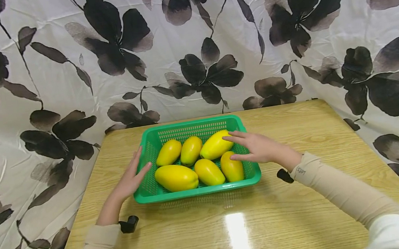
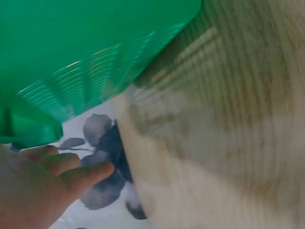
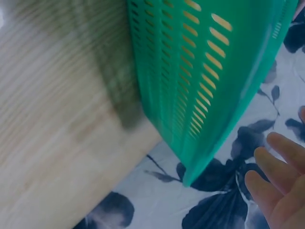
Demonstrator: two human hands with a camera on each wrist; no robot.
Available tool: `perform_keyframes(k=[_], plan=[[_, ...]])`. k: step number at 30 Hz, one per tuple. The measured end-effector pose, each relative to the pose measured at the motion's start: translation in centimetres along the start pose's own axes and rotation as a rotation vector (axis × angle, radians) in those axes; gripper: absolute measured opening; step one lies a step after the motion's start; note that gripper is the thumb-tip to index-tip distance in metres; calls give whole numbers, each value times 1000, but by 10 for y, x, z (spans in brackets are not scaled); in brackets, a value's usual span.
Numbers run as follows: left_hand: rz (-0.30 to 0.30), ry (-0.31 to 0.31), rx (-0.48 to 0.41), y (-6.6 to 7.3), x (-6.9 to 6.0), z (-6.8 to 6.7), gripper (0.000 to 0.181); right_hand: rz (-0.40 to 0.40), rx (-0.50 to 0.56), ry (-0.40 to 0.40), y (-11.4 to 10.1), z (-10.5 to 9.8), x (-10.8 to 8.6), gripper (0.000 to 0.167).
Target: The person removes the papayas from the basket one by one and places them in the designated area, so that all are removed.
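A green plastic basket (image 1: 199, 192) with slotted sides holds several yellow, mango-like fruits. Two are larger and longer: one fruit (image 1: 176, 178) lies front left, another (image 1: 217, 145) back right. My left hand (image 1: 129, 183) is beside the basket's left rim, fingers extended and thumb apart. In the left wrist view, its fingers (image 2: 86, 176) appear below the green wall. Over the right rim, my right hand (image 1: 259, 146) is spread, its fingertips overlapping the right-hand fruits in the head view; contact cannot be told. The right wrist view shows those fingers (image 3: 274, 181) relaxed, apart from the basket's side.
The basket stands on a light wooden table (image 1: 188, 233), towards its far edge. A white cloth (image 1: 163, 44) with dark flowers hangs behind and at both sides. Both wrists carry black straps (image 1: 129, 224) over beige sleeves.
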State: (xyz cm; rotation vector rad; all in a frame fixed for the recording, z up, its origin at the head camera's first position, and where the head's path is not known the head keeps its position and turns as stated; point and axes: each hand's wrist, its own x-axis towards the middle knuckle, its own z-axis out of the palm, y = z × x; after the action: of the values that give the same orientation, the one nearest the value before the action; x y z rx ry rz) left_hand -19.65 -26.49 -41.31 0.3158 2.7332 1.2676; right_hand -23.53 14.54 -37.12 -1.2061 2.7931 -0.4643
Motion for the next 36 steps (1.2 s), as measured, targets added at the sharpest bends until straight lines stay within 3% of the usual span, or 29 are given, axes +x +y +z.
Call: perform_keyframes(k=[5, 12, 17, 25, 36], plan=[[-18, 4, -121, -7, 7, -1, 68, 1, -15, -49, -3, 11, 10, 69], [-94, -16, -316, 3, 8, -6, 69, 34, -16, -100, -6, 22, 25, 72], [-136, -8, -362, -9, 16, -7, 67, 61, -34, -134, -7, 30, 35, 71], [-133, -11, -419, -37, 30, -5, 62, 71, -83, -169, -7, 37, 46, 80], [-180, -44, -588, -43, 32, -2, 64, 29, -175, -195, -6, 46, 49, 88]])
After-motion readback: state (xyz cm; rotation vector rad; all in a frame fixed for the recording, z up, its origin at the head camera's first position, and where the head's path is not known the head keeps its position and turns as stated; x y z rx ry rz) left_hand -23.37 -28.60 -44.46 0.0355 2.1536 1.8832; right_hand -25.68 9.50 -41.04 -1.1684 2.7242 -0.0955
